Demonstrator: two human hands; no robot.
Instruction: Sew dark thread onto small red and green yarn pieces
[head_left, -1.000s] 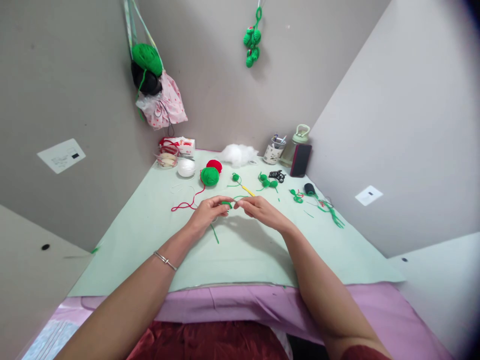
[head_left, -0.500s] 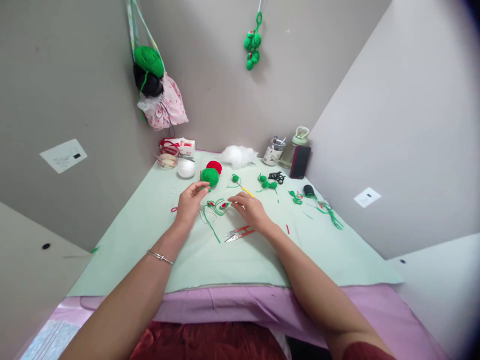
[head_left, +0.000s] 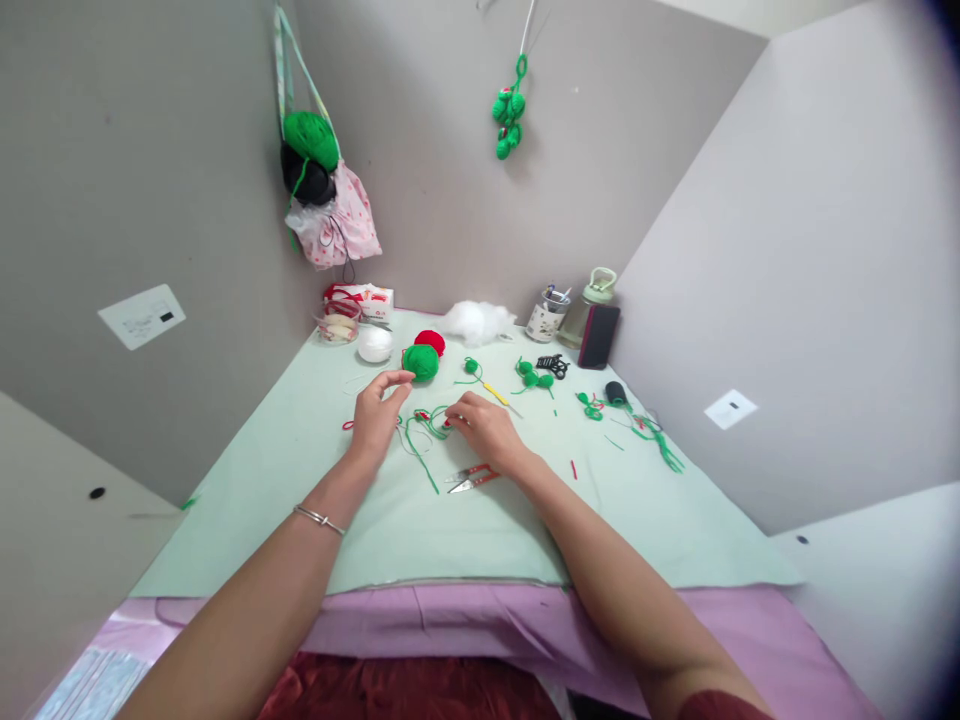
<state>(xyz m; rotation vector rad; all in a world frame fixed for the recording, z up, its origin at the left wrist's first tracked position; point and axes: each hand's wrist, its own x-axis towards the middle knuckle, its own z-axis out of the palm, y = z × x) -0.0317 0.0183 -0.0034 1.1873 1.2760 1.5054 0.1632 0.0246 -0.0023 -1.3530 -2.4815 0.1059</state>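
Note:
My left hand [head_left: 377,412] rests on the pale green table mat [head_left: 480,520], fingers curled toward a green yarn ball [head_left: 421,362], thumb and forefinger nearly touching; nothing visible in them. My right hand [head_left: 486,428] lies on the mat with its fingertips on a small green and red crochet piece [head_left: 433,418] with loose green strands. Red-handled snips [head_left: 471,478] lie just in front of my right wrist.
Behind are a red yarn ball [head_left: 430,340], white ball [head_left: 374,344], white stuffing [head_left: 474,320], a pen cup [head_left: 547,315], bottle [head_left: 589,300] and dark phone [head_left: 599,336]. Green crochet bits [head_left: 534,374] and a yellow hook [head_left: 495,393] lie mid-mat. A bag [head_left: 330,215] and green ornament [head_left: 508,108] hang on the wall.
My hands parted and set the green piece down on the mat. The left hand moved toward the green yarn ball. The snips came into view beside my right wrist.

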